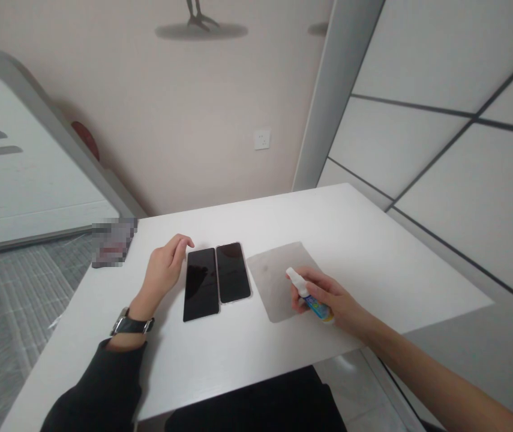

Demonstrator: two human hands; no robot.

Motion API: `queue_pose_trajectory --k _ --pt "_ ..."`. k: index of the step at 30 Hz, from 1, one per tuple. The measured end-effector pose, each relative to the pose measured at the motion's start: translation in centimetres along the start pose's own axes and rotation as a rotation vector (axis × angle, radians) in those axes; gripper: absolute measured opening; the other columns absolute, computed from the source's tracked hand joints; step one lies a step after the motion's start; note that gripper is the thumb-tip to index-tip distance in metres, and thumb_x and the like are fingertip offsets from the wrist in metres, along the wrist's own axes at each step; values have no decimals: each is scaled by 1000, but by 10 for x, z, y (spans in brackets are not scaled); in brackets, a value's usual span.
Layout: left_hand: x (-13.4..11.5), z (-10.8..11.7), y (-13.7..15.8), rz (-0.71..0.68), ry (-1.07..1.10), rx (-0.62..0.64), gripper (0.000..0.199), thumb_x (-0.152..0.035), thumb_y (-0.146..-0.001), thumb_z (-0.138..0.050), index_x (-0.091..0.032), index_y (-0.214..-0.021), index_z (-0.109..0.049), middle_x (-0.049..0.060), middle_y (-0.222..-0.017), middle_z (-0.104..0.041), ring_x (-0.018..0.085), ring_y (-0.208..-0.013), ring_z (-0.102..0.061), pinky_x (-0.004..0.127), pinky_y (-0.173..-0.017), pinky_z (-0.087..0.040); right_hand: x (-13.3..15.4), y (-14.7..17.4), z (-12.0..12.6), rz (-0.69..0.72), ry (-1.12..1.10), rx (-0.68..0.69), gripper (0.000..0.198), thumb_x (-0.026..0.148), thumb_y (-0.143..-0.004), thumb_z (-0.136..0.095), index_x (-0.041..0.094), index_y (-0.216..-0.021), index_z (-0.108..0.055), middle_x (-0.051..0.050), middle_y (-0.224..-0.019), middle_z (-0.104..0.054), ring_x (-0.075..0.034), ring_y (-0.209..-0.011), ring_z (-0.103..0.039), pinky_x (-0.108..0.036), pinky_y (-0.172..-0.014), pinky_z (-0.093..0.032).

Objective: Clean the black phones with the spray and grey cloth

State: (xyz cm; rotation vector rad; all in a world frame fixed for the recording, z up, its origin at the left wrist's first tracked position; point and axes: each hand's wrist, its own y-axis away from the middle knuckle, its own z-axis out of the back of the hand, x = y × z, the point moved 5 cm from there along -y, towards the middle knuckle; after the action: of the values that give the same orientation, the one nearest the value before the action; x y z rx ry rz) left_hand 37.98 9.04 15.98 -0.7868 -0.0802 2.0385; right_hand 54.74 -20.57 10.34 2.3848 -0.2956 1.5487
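Note:
My right hand [317, 291] grips a small spray bottle [317, 306] with a white nozzle and a blue and yellow label, tilted so the nozzle points up and left. Beneath it lies a thin grey cloth [269, 288], flat on the table, partly covered by the hand. To the cloth's left, two dark-screened phones lie side by side: a shorter phone [233, 273] and a longer phone [201, 285]. Beside the longer phone's upper left corner rests my left hand [167, 264], its fingers curled together with nothing visible in them. A dark-strapped watch [132, 324] is on that wrist.
The white table [220, 372] runs back to a wall with a socket [262, 139]. A blurred-out flat item [114, 242] sits at its left edge. A panelled partition [418, 156] borders the right side, and a white panel with slots [26, 162] stands at left.

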Motion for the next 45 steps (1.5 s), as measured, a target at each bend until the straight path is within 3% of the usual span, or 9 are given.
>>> queue_pose_trajectory --k 4,9,16,23,28,32,34,39,45 --pt "4 -4 -1 -9 -18 23 34 -42 -99 -35 -23 -89 -62 -3 -63 -54 17 -57 -53 29 -64 -36 -1 3 -2 -42 5 37 44 54 -95 -62 26 -127 -51 -3 -96 -69 -13 -63 -66 -26 -60 -53" --pt "8 -8 -1 -6 -39 57 36 -41 -100 -33 -22 -92 -62 -1 -66 -57 17 -59 -55 30 -66 -38 -5 7 -7 -13 -67 25 47 56 -93 -65 34 -132 -52 1 -99 -61 -2 -41 -39 -19 -36 -26" --pt "3 -7 0 -4 -75 84 36 -42 -100 -33 -22 -94 -62 -2 -66 -55 18 -60 -54 29 -65 -36 -4 5 -8 -21 -87 -26 46 46 -87 -74 32 -130 -64 1 -88 -55 -9 -57 -53 -21 -47 -45" --pt "1 -9 0 -23 -106 106 36 -41 -100 -32 -22 -95 -62 -2 -64 -53 18 -58 -52 29 -64 -34 -2 2 -4 -80 -138 -4 46 51 -95 -63 36 -137 -58 2 -87 -53 -6 -49 -36 -19 -39 -28" --pt "0 -9 0 -35 -121 110 36 -41 -101 -32 -22 -95 -62 -2 -63 -52 18 -57 -51 29 -64 -33 17 -4 17 68 535 -63 45 50 -100 -54 35 -143 -52 -1 -90 -63 -11 -55 -51 -24 -48 -42" --pt "-1 -9 -1 -37 -129 116 37 -41 -100 -32 -22 -95 -63 -2 -62 -53 18 -57 -51 29 -64 -33 36 -12 26 213 1236 -54 41 41 -103 -48 32 -143 -54 -8 -134 -67 -27 -106 -69 -42 -89 -55" --pt "-2 -9 -1 -41 -134 120 37 -41 -100 -32 -22 -95 -63 -1 -63 -53 18 -58 -52 29 -64 -33 37 -16 30 230 1434 2 40 35 -104 -45 29 -142 -55 -9 -137 -67 -31 -112 -69 -47 -92 -55" --pt "-1 -9 0 -46 -149 124 36 -41 -101 -32 -23 -95 -63 -1 -64 -56 19 -59 -54 30 -64 -34 33 -20 35 199 1656 68 34 28 -103 -43 22 -132 -60 -11 -119 -76 -30 -84 -76 -45 -75 -58" --pt "-1 -9 -1 -48 -165 130 37 -42 -101 -32 -23 -94 -63 1 -69 -61 20 -62 -57 31 -65 -35 41 -17 35 291 1593 -5 33 28 -102 -43 23 -132 -58 -11 -121 -75 -27 -84 -75 -41 -75 -57"
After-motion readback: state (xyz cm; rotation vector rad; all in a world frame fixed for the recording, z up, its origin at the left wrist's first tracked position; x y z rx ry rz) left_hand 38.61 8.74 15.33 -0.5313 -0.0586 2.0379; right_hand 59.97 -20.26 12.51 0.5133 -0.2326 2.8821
